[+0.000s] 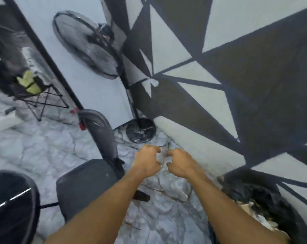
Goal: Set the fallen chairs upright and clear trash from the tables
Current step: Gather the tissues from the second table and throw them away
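The patterned wall [237, 67] is filling the view from 12 to 3 o'clock, and the marble floor [43, 147] is spreading from 9 down to 6. A pedestal fan [89, 44] is standing at 11 o'clock. A grey chair [89, 180] is sitting upright at 7 o'clock, so that part of the job is looking done for this one; whether others are lying fallen elsewhere is not showing. A bin lined with a black bag [258, 199] is waiting at 4 o'clock with pale scraps inside, suggesting some trash is already cleared. No worktop is showing, so what is left there cannot be judged. At centre, the left hand [146, 162] and right hand [180, 163] are hovering close together over the floor, fingers curled; neither is visibly grasping anything, though blur is making this uncertain.
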`<state>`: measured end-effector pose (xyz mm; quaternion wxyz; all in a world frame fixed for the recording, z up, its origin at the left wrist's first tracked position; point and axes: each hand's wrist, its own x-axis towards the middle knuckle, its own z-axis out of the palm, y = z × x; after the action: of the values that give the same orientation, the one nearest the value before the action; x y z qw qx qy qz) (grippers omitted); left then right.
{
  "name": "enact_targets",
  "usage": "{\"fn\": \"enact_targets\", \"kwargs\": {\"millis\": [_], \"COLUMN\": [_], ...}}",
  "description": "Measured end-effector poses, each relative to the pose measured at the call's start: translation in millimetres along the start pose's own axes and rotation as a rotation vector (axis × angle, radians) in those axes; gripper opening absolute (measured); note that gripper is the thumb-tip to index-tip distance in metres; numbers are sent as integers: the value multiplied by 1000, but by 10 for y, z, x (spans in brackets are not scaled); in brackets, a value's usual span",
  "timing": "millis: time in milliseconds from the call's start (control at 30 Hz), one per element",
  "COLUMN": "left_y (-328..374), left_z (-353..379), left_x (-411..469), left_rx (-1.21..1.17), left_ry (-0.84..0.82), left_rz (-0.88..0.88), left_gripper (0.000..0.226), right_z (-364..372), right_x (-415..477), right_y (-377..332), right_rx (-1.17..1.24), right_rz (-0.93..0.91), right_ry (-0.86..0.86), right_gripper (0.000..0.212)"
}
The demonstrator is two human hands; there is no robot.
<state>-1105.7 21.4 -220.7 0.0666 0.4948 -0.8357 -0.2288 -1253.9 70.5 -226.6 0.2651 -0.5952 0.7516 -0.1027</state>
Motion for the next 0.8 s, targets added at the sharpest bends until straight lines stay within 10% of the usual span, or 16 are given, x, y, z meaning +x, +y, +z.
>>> {"fn": "enact_targets", "kwargs": {"millis": [433,800], "left_y": [-3101,-4497], "left_z": [-1588,-1652], "left_x": [-2193,-3927], "left_rx": [-44,-144], "left_ry": [365,526], "left_rz": [-589,-982], "left_gripper": [27,16], "right_z": [1674,3339], "right_x": [28,-579], "right_y": [-3830,-5583], "right_rx": [-98,-191], "right_rz": [-633,-953], "right_ry": [-312,-586], "right_gripper": [36,18]}}
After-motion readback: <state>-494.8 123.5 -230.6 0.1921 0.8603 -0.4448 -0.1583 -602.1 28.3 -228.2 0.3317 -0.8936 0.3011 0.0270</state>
